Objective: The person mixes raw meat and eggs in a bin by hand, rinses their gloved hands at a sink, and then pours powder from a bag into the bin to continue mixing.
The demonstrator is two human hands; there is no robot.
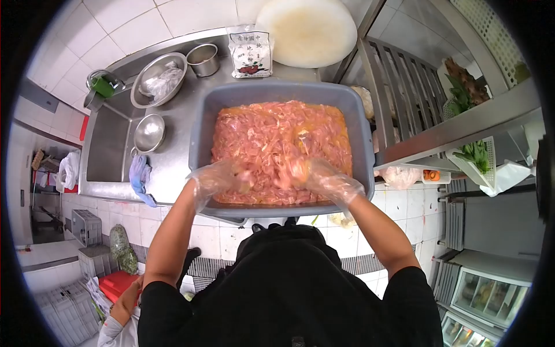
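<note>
A large grey tub (283, 88) full of sliced raw meat (277, 136) in an orange-red liquid rests on the steel counter. Both of my hands wear clear plastic gloves. My left hand (225, 176) reaches over the near left part of the tub, its fingers sunk among the slices. On the near right, my right hand (318, 176) is in the meat too, with pinkish pieces around its fingertips. Meat and motion blur hide the fingers of both hands, so whether they grip any slices is unclear.
Behind the tub stand a printed bag (251, 55), a round board (306, 32) and a steel pot (203, 60). Left are bowls (149, 134), a cloth (140, 176) and a sink (107, 147). A metal rack (462, 136) borders the right. Another person's arm (124, 303) shows lower left.
</note>
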